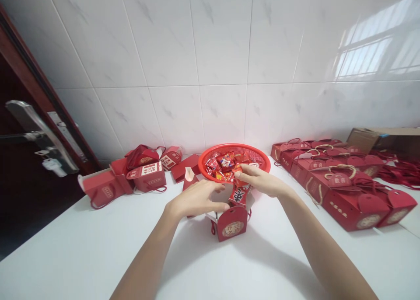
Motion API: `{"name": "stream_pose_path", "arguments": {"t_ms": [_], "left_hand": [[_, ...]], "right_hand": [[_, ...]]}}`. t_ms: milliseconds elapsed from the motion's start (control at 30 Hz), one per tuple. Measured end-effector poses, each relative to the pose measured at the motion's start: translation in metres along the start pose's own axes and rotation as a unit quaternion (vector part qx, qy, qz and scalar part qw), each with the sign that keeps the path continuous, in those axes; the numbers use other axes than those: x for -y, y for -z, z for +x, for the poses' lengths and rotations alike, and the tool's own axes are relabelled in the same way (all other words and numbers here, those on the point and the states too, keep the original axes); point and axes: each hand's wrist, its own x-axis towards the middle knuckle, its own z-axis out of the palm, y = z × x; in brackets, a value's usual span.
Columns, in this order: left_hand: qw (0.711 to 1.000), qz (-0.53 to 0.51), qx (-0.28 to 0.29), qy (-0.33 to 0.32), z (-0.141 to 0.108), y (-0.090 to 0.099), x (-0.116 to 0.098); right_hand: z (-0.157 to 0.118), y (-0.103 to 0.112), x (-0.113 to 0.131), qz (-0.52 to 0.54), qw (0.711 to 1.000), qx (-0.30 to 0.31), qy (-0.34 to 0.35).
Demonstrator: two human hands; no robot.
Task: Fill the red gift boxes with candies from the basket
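Note:
A small red gift box (232, 225) with a gold round emblem stands on the white table with its top flaps up. My left hand (197, 198) grips its left rim, the thumb over the inner edge and the fingers partly hidden behind. Above the box's right side, my right hand (260, 179) pinches a red wrapped candy packet (239, 176). Another red packet with black lettering (238, 196) sits at the box opening, just below that hand. Right behind, a red plastic basket (265, 160) holds several wrapped candies (226, 161).
Several red boxes (149, 177) lie in a loose pile at the left, some on their sides. Rows of closed red boxes with rope handles (344, 199) line the right. A cardboard carton (387, 136) stands behind them. A tiled wall (223, 112) bounds the back; a door handle (33, 134) is far left.

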Motion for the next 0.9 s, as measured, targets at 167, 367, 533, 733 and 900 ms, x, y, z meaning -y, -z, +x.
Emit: {"name": "stream_pose_path", "arguments": {"t_ms": [167,367,533,733,900], "left_hand": [[1.000,0.016,-0.002,-0.007,-0.001,-0.002,-0.004],[1.000,0.014,-0.001,-0.020,-0.003,-0.004,-0.007],[1.000,-0.009,0.005,-0.020,-0.003,-0.004,-0.005],[1.000,-0.013,0.021,-0.001,-0.002,-0.005,-0.002],[1.000,-0.023,0.018,-0.011,-0.003,-0.003,-0.002]], "right_hand": [[0.004,-0.007,-0.001,0.024,0.999,0.023,0.009],[0.004,-0.013,-0.005,-0.028,0.998,0.047,0.031],[-0.001,-0.013,0.001,-0.064,0.991,0.112,0.031],[-0.001,-0.018,0.001,-0.102,0.989,0.101,0.041],[-0.002,-0.021,0.001,-0.085,0.988,0.128,0.022]]}}
